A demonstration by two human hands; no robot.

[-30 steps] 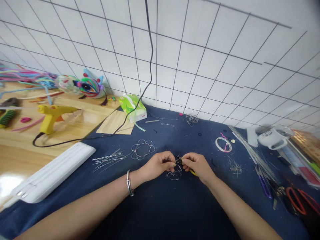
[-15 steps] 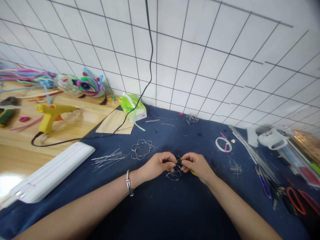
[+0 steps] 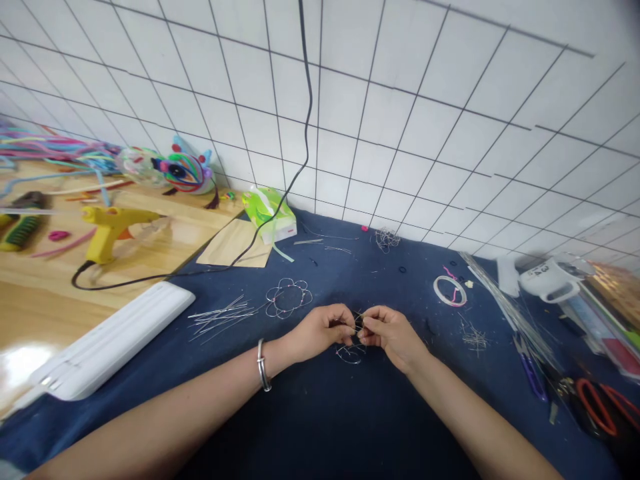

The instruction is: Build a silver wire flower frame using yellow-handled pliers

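My left hand (image 3: 325, 331), with a silver bangle at the wrist, pinches a thin looped wire piece (image 3: 349, 355) near the middle of the blue cloth. Close against it on the right, my right hand (image 3: 393, 333) pinches the same wire piece at its upper right. The fingertips hide most of the part being held; loops of wire hang out below them. A flower-shaped wire ring (image 3: 289, 299) with small pink beads lies left of the hands. Straight wire pieces (image 3: 223, 319) are scattered farther left.
A white power strip (image 3: 113, 343) and a yellow glue gun (image 3: 107, 233) are at left. A tissue pack (image 3: 270, 212) stands by the wall. On the right are a white wire coil (image 3: 439, 291), purple-handled scissors (image 3: 533, 377), red-handled scissors (image 3: 596, 407) and a white mug (image 3: 550, 281).
The camera view has shifted slightly, so the surroundings appear a little farther right. My fingers have moved slightly on the wire piece, and its loops now show less between the hands.
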